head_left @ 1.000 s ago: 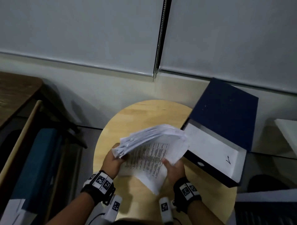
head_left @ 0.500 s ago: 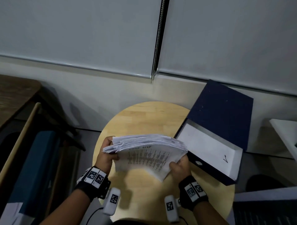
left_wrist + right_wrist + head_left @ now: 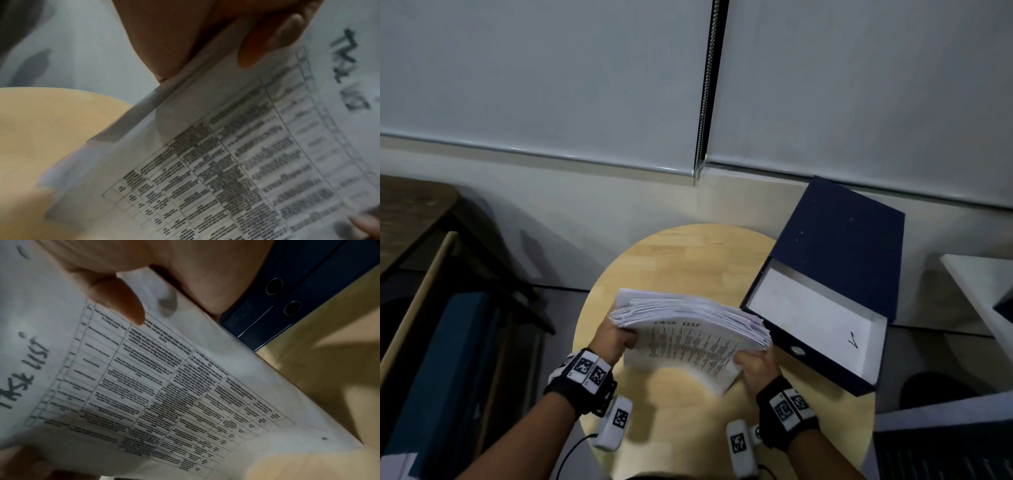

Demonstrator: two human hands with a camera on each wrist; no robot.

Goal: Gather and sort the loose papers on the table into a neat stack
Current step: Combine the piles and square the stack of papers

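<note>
— Whereas a second ago the paper stack (image 3: 690, 320) was fanned open and tipped up, what is it like now?
— Closed up and nearly level, above the round wooden table (image 3: 681, 260), its right end just beside the open blue box file (image 3: 835, 284).
— And the grip?
— The left hand (image 3: 616, 339) clasps the left end, the right hand (image 3: 756, 365) the right corner; both have fingers curled round the sheets. A thumb (image 3: 121, 301) presses the printed "TASK LIST" sheet (image 3: 144, 394).
— Did the hands shift?
— They have spread wider apart.
</note>
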